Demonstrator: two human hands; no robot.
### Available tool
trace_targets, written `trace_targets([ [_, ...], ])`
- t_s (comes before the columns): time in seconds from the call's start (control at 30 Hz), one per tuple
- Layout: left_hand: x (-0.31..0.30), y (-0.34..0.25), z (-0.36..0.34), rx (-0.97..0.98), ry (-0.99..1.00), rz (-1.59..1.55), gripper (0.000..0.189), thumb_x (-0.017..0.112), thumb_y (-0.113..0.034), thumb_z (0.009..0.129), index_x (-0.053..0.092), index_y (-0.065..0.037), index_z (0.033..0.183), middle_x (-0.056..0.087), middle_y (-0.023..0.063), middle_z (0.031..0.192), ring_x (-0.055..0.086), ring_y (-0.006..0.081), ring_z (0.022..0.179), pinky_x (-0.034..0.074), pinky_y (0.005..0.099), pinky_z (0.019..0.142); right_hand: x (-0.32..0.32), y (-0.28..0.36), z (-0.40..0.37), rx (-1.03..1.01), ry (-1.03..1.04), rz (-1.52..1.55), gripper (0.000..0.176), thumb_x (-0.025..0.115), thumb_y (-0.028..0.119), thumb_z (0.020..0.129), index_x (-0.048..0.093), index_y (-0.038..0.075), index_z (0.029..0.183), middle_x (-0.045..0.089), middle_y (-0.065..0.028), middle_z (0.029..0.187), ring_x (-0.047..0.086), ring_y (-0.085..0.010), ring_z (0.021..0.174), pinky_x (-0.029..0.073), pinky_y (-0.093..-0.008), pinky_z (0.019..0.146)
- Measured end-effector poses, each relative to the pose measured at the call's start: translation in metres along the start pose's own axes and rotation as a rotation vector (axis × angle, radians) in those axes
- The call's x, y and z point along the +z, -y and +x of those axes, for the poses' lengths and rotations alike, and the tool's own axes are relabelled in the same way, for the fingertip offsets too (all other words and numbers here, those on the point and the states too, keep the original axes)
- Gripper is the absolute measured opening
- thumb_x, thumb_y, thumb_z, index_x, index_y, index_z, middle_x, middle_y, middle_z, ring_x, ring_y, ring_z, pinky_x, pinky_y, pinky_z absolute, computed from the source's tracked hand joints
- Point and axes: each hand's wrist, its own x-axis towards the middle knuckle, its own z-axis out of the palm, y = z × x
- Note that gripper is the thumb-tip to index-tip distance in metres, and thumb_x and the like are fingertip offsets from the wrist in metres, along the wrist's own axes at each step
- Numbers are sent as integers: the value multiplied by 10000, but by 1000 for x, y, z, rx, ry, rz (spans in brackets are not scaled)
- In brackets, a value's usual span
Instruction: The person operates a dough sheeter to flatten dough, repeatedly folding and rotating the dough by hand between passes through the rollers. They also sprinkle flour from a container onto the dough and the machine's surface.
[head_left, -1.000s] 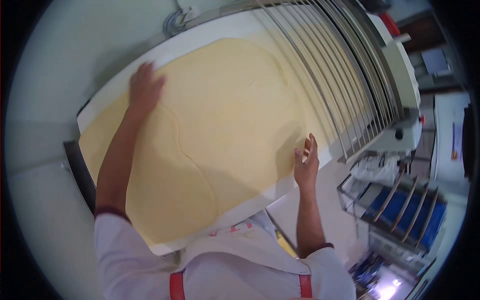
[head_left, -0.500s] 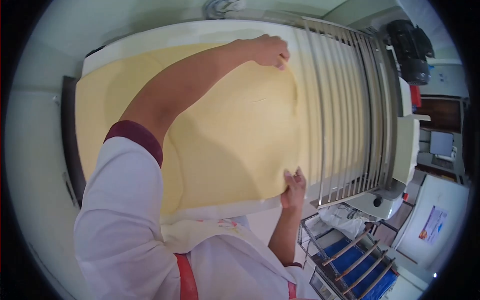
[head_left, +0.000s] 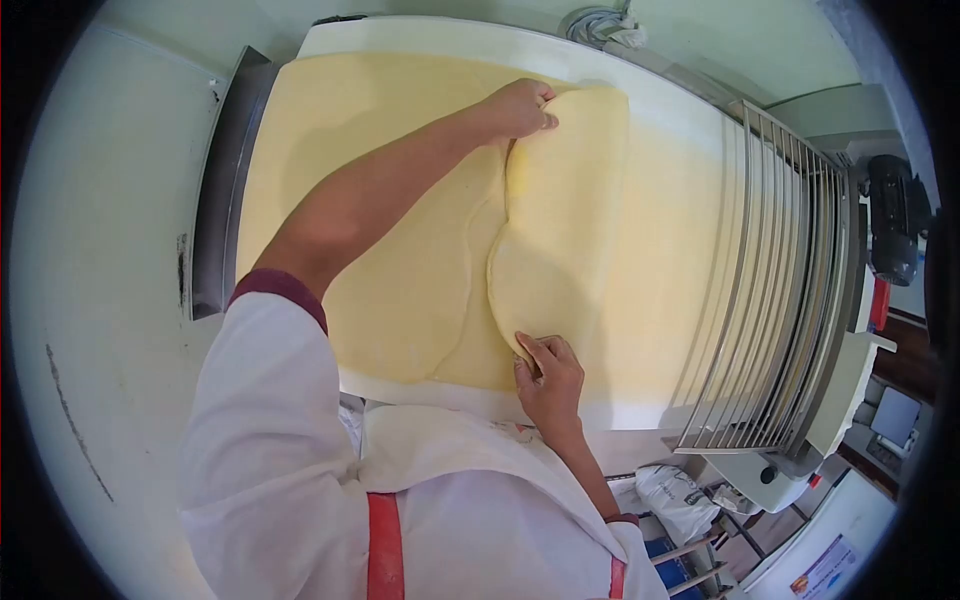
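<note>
A wide, thin sheet of pale yellow dough (head_left: 390, 250) lies over the white belt of a dough sheeter. Its right part is doubled over as a flap (head_left: 565, 200), with a curved free edge facing left. At the far corner of that flap, my left hand (head_left: 525, 108) pinches the edge between thumb and fingers. My right hand (head_left: 553, 380) is closed on the near corner, thumb and forefinger gripping the dough. A second dough edge runs across the sheet left of the flap.
A metal bar guard (head_left: 760, 290) stands over the belt at the right, with a black motor (head_left: 893, 220) beyond it. A coiled hose (head_left: 597, 25) sits behind the far edge. Below right are a plastic bag (head_left: 675, 498) and a rack. A metal end plate (head_left: 232, 190) borders the left.
Both hands have carried the dough's edge leftward, away from the bar guard, laying it over as a flap. The camera view has shifted, so the sheeter appears farther right.
</note>
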Motion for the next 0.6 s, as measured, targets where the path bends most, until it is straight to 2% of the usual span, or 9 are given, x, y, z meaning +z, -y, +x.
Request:
trace_targets([
  [0.07, -6, -7, -3, 4, -1, 33, 299, 648, -99, 865, 586, 17, 1133, 666, 135, 991, 625, 207, 908, 482, 327, 806, 5, 6, 3, -33, -14, 31, 358, 694, 20, 706, 680, 66, 1061, 597, -92, 828, 596, -244, 785, 499, -366, 681],
  [0.17, -16, 1, 1, -14, 30, -19, 310, 649, -104, 863, 580, 12, 1142, 668, 138, 974, 624, 207, 902, 483, 336, 801, 19, 14, 16, -135, -34, 13, 327, 696, -27, 706, 691, 37, 1027, 596, -98, 790, 562, -194, 618, 464, -305, 556],
  [0.27, -18, 5, 2, -27, 22, -23, 328, 652, -101, 855, 574, 11, 1153, 668, 142, 983, 626, 211, 904, 485, 342, 805, 25, 7, 17, -216, -70, -16, 314, 700, -43, 710, 694, 29, 1016, 602, -99, 790, 553, -174, 578, 453, -289, 519],
  [0.33, -15, 2, -3, -67, 17, -69, 338, 656, -100, 846, 576, 12, 1154, 668, 147, 988, 627, 214, 907, 487, 343, 806, 23, 7, 16, -154, -57, 45, 300, 702, -38, 722, 696, 27, 1015, 601, -93, 789, 540, -150, 553, 440, -272, 502],
  [0.43, -19, 6, 0, 45, 84, -84, 339, 663, -95, 829, 586, 22, 1138, 666, 159, 1002, 629, 222, 917, 492, 343, 801, 20, 10, 11, -80, -104, 151, 287, 706, -33, 735, 699, 28, 1016, 598, -81, 787, 521, -115, 532, 417, -246, 482],
  [0.53, -20, -9, -1, 233, -25, 213, 323, 661, -78, 823, 592, 40, 1115, 665, 165, 1005, 628, 225, 917, 492, 344, 800, 27, 12, 14, -118, -171, 187, 293, 709, -35, 737, 699, 29, 1022, 597, -74, 788, 514, -91, 538, 403, -233, 481],
  [0.57, -23, -14, -4, 213, -28, 267, 323, 660, -79, 826, 590, 45, 1116, 665, 166, 1007, 628, 227, 917, 491, 345, 803, 30, 12, 13, -142, -191, 182, 297, 710, -37, 736, 699, 29, 1025, 597, -73, 790, 513, -85, 542, 400, -230, 483],
  [0.6, -27, -20, -6, 197, -29, 320, 324, 659, -80, 829, 588, 49, 1117, 665, 167, 1009, 628, 228, 917, 490, 346, 805, 35, 13, 15, -114, -148, 190, 304, 713, -23, 731, 694, 30, 1030, 601, -84, 802, 535, -123, 582, 422, -251, 508],
])
